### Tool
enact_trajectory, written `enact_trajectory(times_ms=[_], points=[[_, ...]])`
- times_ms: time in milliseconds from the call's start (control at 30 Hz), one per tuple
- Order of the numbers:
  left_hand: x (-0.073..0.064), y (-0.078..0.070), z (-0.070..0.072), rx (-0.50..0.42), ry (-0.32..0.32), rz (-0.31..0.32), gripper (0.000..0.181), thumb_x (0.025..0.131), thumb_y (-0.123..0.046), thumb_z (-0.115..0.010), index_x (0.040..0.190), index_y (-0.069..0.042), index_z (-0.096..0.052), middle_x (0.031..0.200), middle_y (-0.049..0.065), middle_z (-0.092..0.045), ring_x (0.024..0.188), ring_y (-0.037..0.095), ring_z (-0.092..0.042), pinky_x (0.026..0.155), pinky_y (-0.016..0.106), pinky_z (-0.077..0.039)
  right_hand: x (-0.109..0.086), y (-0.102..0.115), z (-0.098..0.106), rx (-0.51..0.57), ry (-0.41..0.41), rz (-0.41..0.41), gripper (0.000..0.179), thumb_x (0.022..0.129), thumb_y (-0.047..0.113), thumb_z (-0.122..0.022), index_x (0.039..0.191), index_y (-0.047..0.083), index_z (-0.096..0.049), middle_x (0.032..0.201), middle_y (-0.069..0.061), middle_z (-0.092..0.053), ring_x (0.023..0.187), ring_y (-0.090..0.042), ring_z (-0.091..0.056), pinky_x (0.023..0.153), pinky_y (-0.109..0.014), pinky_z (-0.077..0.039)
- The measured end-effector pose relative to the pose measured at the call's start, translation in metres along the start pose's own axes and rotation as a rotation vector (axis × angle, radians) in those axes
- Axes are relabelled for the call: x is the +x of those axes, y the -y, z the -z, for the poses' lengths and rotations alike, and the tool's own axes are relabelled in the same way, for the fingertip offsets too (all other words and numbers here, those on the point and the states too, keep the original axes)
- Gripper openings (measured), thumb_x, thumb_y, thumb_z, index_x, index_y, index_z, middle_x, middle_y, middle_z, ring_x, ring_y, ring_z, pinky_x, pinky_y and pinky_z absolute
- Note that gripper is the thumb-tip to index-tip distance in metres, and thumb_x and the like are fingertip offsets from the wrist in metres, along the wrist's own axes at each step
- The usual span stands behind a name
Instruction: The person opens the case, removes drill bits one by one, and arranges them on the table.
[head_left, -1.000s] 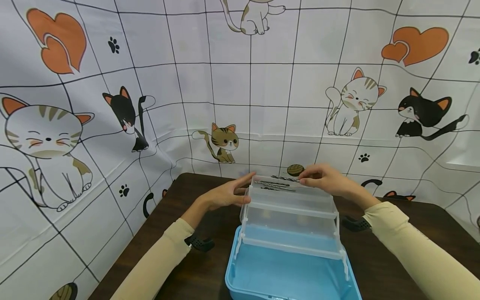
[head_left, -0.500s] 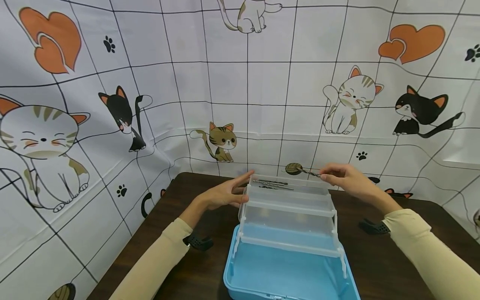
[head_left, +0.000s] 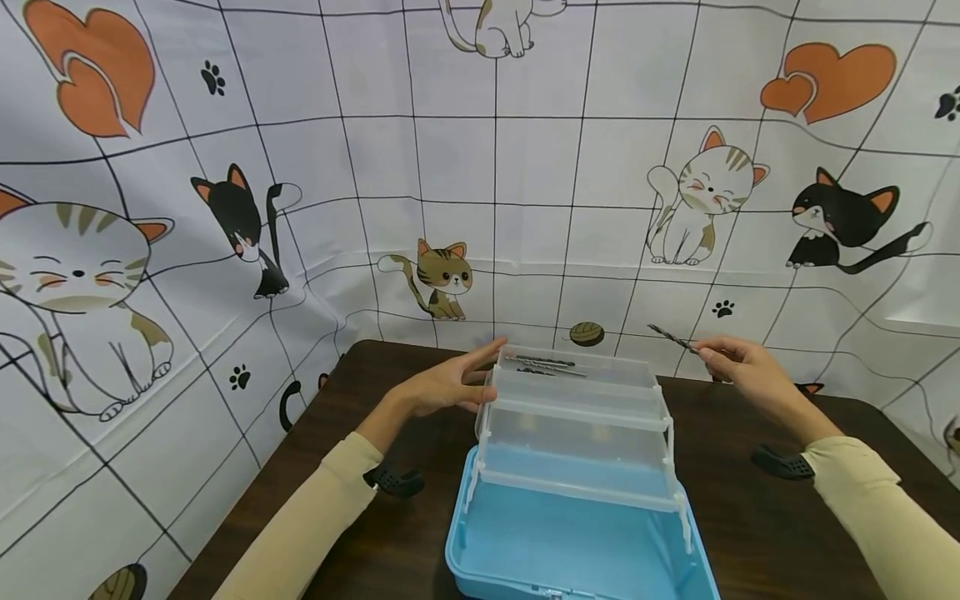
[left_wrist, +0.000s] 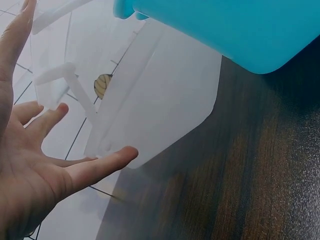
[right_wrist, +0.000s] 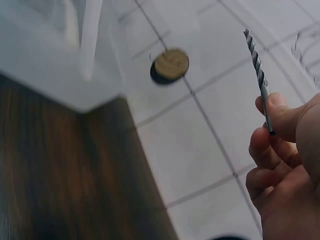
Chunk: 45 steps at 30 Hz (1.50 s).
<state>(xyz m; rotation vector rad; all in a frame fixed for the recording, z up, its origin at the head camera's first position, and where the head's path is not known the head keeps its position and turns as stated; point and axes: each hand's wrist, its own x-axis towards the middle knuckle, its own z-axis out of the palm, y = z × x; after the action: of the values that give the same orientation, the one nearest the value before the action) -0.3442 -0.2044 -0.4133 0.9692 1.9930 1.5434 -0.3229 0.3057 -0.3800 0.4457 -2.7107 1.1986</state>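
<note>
My right hand (head_left: pixel 750 371) pinches a twist drill bit (head_left: pixel 671 337) by its smooth shank, right of the trays and above the table's back. In the right wrist view the fluted end of the drill bit (right_wrist: pixel 255 57) points up, away from the thumb and fingers. My left hand (head_left: pixel 442 387), fingers spread, rests against the left side of the top clear tray (head_left: pixel 600 387). Several drill bits (head_left: pixel 547 365) lie at that tray's back left. The left wrist view shows the hand (left_wrist: pixel 30 170) beside the translucent tray wall (left_wrist: pixel 160 95), thumb and fingers extended.
Stepped clear trays fold out behind an opened light-blue toolbox (head_left: pixel 459 521), joined by white hinge arms (head_left: pixel 684 521). It stands on a dark wooden table (head_left: pixel 750 517). A white cat-print sheet (head_left: pixel 532 242) hangs close behind the table and along its left side.
My right hand has lifted the drill bit out of the top tray and carried it right, clear of the tray. The left hand stays at the tray's left side.
</note>
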Motion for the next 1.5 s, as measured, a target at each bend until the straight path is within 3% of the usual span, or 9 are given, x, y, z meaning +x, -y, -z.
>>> enact_trajectory(times_ms=[100, 233, 500, 1000, 1500], points=[[0.000, -0.001, 0.001, 0.000, -0.001, 0.006, 0.105, 0.078, -0.067, -0.078, 0.160, -0.051, -0.015, 0.168, -0.009, -0.007, 0.151, 0.033, -0.017, 0.097, 0.053, -0.050, -0.005, -0.016, 0.004, -0.027, -0.018, -0.013, 0.049, 0.110, 0.039, -0.048, 0.138, 0.000, -0.058, 0.122, -0.021, -0.061, 0.099, -0.012, -0.058, 0.076, -0.023, -0.051], [0.001, -0.002, 0.001, -0.002, -0.003, 0.007, 0.104, 0.079, -0.066, -0.078, 0.160, -0.051, -0.015, 0.168, -0.009, -0.006, 0.152, 0.033, -0.014, 0.097, 0.054, -0.049, -0.011, -0.037, 0.007, -0.089, -0.031, -0.017, 0.046, 0.110, 0.034, -0.050, 0.134, -0.003, -0.061, 0.125, -0.026, -0.061, 0.104, -0.029, -0.059, 0.078, -0.032, -0.052], [0.000, 0.000, 0.000, -0.011, 0.004, -0.007, 0.106, 0.080, -0.066, -0.077, 0.162, -0.046, -0.012, 0.169, -0.004, -0.004, 0.152, 0.035, -0.013, 0.097, 0.053, -0.050, -0.024, -0.079, 0.006, -0.178, -0.026, -0.041, 0.045, 0.110, 0.029, -0.051, 0.130, -0.009, -0.061, 0.124, -0.035, -0.059, 0.113, -0.053, -0.055, 0.087, -0.066, -0.046], [-0.001, -0.003, -0.002, 0.007, -0.001, -0.003, 0.105, 0.080, -0.065, -0.078, 0.161, -0.049, -0.013, 0.168, -0.008, -0.007, 0.152, 0.031, -0.013, 0.098, 0.053, -0.050, -0.037, -0.123, 0.002, -0.262, -0.046, -0.024, 0.029, 0.107, 0.020, -0.059, 0.116, -0.004, -0.070, 0.119, -0.032, -0.061, 0.110, -0.052, -0.055, 0.085, -0.067, -0.043], [-0.002, -0.001, -0.003, 0.011, -0.010, -0.008, 0.102, 0.082, -0.064, -0.077, 0.161, -0.050, -0.014, 0.168, -0.008, -0.007, 0.152, 0.033, -0.014, 0.098, 0.055, -0.049, -0.042, -0.123, -0.002, -0.286, -0.055, 0.003, 0.022, 0.103, 0.016, -0.064, 0.110, -0.004, -0.072, 0.120, -0.032, -0.059, 0.115, -0.056, -0.048, 0.088, -0.072, -0.036]])
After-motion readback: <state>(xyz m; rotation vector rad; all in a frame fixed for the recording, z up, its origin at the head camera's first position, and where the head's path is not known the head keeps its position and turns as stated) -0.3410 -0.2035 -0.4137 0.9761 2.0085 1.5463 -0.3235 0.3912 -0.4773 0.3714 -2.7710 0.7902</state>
